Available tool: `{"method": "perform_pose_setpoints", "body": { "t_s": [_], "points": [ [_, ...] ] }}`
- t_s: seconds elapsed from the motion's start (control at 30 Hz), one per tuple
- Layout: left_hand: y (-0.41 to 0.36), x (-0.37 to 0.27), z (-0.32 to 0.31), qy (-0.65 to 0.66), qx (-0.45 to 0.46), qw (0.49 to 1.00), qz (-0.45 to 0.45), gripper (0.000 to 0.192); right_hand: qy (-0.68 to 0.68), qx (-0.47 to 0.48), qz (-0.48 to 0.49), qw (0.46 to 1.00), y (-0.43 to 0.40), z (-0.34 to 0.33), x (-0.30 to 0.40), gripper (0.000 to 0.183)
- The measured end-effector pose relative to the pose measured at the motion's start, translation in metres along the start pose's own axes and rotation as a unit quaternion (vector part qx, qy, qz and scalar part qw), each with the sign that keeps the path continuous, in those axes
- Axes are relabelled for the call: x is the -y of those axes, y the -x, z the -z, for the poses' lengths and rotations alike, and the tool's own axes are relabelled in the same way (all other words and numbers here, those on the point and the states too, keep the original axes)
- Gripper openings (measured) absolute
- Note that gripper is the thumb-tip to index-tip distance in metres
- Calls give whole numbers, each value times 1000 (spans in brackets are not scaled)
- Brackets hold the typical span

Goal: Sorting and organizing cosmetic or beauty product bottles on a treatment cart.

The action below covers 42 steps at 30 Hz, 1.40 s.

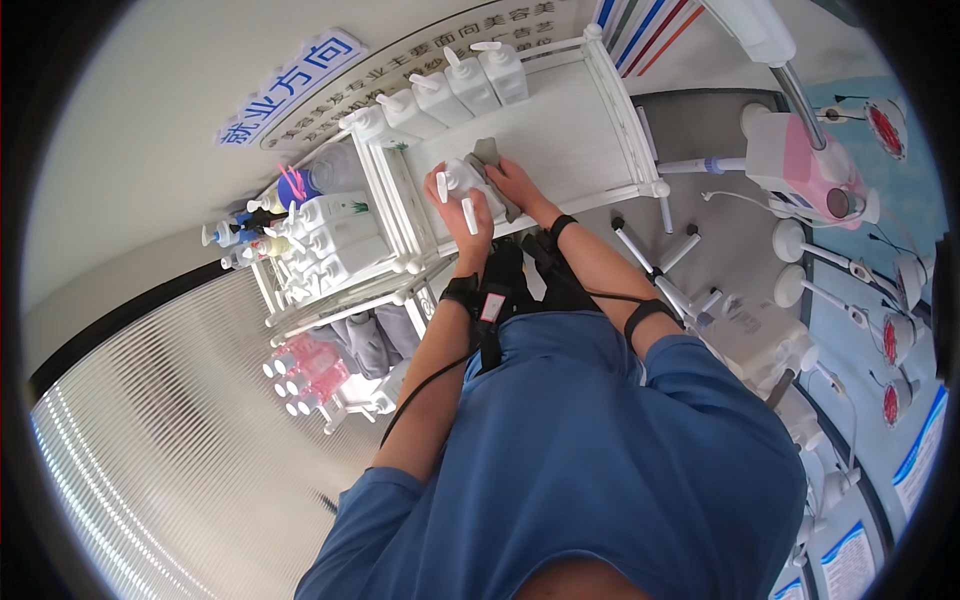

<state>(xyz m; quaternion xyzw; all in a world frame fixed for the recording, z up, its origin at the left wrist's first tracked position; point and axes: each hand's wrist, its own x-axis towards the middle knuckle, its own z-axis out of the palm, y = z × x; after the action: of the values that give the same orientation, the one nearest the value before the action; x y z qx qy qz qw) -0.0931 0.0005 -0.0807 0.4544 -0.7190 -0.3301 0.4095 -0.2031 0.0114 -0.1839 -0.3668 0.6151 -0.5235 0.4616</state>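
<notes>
My left hand [460, 220] is closed around white plastic pump bottles [466, 174] over the white trolley's top shelf [559, 120]. Two white pump heads stick out by its fingers and thumb; the lower bottle is mostly covered by the hand. A grey cloth [501, 184] is gripped in my right hand [517, 185] and lies against the bottles' right side. Along the shelf's far left side stands a row of several white pump bottles [441, 101].
A second white rack [397, 262] at the left carries more pump bottles, with grey towels [367, 341] and pink-liquid bottles [311, 367] below. At right stand a pink and white machine [799, 169] and a wheeled stand base [656, 271]. Red-faced lamps [885, 129] line the right side.
</notes>
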Motion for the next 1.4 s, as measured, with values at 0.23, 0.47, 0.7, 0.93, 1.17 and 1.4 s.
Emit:
{"method": "perform_pose_setpoints", "body": {
  "t_s": [0.23, 0.47, 0.7, 0.93, 1.17, 1.4],
  "points": [
    [5, 6, -5, -1, -76, 997, 24, 55, -248, 37, 9, 968, 59, -3, 47, 46],
    [3, -1, -15, -51, -109, 992, 37, 54, -151, -52, 91, 983, 68, -7, 40, 56],
    [1, 8, -19, -140, -111, 984, 0, 56, -91, -74, 125, 985, 77, -10, 33, 51],
    [1, 4, -18, -81, -118, 989, 50, 56, -84, -108, -23, 990, 63, -7, 62, 36],
    [-10, 11, -3, -54, -34, 998, -9, 53, -45, -94, -46, 994, 43, -10, 13, 37],
    [-21, 24, 31, 56, 101, 993, -26, 57, -85, -33, 46, 995, 44, -15, 84, 33]
  ]
}}
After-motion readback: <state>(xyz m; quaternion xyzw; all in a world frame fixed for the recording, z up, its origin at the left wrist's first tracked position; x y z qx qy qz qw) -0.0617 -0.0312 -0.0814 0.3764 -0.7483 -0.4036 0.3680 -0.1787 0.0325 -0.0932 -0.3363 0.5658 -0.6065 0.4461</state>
